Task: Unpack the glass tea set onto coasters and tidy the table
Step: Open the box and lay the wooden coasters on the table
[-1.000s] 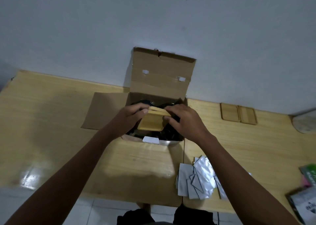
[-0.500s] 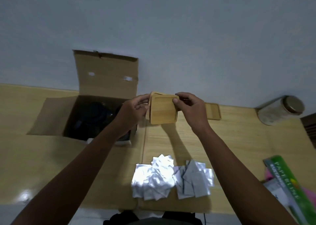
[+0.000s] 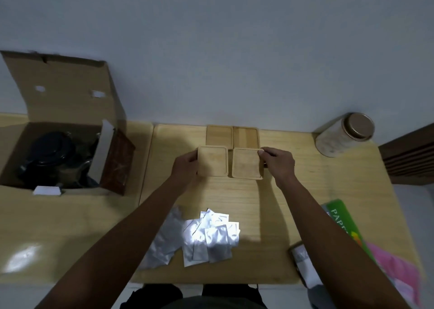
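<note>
- One wooden coaster (image 3: 213,160) is gripped at its left edge by the left hand (image 3: 185,165); a second coaster (image 3: 247,163) is pinched by the right hand (image 3: 278,162).
- Both are held just in front of two laid coasters (image 3: 232,136).
- If released crookedly, the row could be knocked askew.
- The glass tea set (image 3: 52,153) is left in the box (image 3: 70,102); breakage is risked if it is lifted carelessly.

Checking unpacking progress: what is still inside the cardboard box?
Inside the cardboard box sits a dark round-lidded item in clear wrapping beside a white divider. Anything beneath stays hidden.
</note>
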